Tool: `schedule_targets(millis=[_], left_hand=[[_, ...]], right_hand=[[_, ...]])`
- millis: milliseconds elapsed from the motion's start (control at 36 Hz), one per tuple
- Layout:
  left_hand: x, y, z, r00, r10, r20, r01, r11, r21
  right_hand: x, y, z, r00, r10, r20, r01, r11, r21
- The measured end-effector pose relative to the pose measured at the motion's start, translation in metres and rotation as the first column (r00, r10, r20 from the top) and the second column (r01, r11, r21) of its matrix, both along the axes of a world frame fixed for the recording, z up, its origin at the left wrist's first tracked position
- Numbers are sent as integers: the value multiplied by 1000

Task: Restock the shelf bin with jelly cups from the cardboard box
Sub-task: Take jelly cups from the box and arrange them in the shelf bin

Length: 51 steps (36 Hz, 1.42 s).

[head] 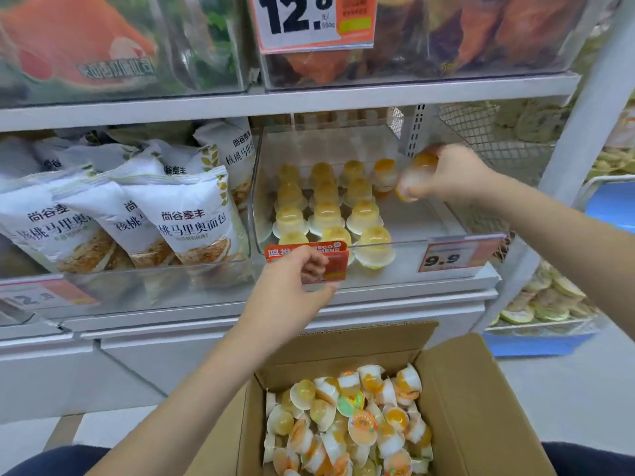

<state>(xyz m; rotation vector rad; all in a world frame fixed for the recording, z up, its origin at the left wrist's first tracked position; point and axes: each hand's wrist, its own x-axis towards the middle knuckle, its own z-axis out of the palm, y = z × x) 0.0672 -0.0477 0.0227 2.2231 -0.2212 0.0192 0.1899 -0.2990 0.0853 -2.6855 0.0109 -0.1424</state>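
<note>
Right now my right hand is reaching over the right end of the clear shelf bin, fingers curled round a jelly cup with an orange centre — the cup is tilted, held above the bin's bare right side and just beside the back-row cups. My left hand sits lower, at the bin's front edge, with thumb and curled fingers pinching the orange promo tag clipped there.

Inside the bin, rows of jelly cups stand dome-up, filling the left and middle part; the right portion shows bare floor. One cup stands at the front, touching the clear front wall. A price label reading 9.9 hangs on the bin's front at the right.

Below my arms, the open cardboard box is near me, flaps up, holding a loose heap of jelly cups lying at all angles — some on their sides, some with printed lids showing.

To the left of the bin, another clear bin holds white bread bags with printed text, leaning back in rows. On the shelf above are more clear bins with packaged goods, blurred, and a large price sign reading 12.8. Further right, a wire basket and stacked round goods sit beyond the white upright.
</note>
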Motion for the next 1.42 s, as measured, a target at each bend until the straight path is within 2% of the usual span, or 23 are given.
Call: schedule_targets(millis=[167, 472, 750, 1000, 1417], left_hand=[[2, 7, -8, 995, -25, 97, 16, 996, 86], [-3, 11, -21, 992, -85, 97, 65, 979, 194], [-6, 10, -26, 991, -104, 85, 82, 968, 235], [-5, 10, -26, 993, -94, 77, 73, 968, 239], [-7, 9, -26, 992, -83, 93, 59, 969, 239]], right_hand=[[47, 8, -30, 989, 18, -149, -34, 993, -109], [63, 3, -66, 993, 77, -92, -68, 993, 97], [74, -2, -76, 996, 65, -68, -57, 993, 108], [82, -8, -86, 996, 50, -80, -33, 978, 208], [84, -13, -89, 990, 101, -98, -83, 980, 178]])
